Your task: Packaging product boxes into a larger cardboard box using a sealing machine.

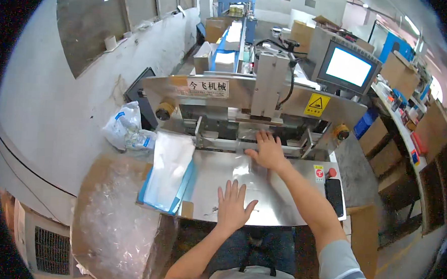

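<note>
My right hand reaches to the slot of a metal machine. Its fingers are stretched and a little spread, resting on what looks like a clear plastic piece below the machine's upright head. Much of that piece is hidden by the hand and glare. My left hand lies open, fingers apart, over the near part of the shiny steel worktop, holding nothing. Left of it, a stack of white, thin sheets or bags sits in a blue holder.
A cardboard box full of clear plastic stands at the near left. On the worktop's right side are a black phone and a red button. Behind are a lit monitor and a blue conveyor. Plastic-wrapped packs lie by the wall.
</note>
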`<state>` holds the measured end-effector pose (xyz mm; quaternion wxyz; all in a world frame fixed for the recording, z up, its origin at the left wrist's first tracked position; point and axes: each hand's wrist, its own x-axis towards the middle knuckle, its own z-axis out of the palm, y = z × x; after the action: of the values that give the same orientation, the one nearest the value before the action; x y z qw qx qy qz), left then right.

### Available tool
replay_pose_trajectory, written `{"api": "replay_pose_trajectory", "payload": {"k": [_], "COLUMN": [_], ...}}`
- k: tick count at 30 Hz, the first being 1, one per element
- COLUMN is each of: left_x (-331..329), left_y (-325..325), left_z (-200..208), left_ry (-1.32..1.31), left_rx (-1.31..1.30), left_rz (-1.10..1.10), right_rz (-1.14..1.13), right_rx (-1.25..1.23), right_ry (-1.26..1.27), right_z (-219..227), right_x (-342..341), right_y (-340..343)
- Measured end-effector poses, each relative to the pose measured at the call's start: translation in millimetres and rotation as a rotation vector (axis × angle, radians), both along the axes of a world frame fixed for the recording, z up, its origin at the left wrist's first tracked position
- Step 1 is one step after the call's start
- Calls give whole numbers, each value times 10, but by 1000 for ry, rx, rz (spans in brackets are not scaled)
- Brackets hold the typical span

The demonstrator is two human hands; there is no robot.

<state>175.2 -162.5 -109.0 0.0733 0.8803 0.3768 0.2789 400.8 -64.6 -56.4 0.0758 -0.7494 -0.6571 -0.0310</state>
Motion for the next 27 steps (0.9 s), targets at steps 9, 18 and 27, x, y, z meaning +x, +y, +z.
{"api": "replay_pose_trajectory", "payload": {"k": [9,18,27], "left_x": [-3,49,11], "left_y": [-29,-49,-47], "left_z": [-39,20,-21], "left_ry": [2,33,-14], "left_rx": [50,1,-7], "left_rz": [17,-2,-17], "right_rz": [-24,1,3], "right_rx": [41,105,128], "right_ry": [8,32,96], "right_z": [0,-21,201], "right_x": [-64,77,86], "right_y": [-38,-10,49]}}
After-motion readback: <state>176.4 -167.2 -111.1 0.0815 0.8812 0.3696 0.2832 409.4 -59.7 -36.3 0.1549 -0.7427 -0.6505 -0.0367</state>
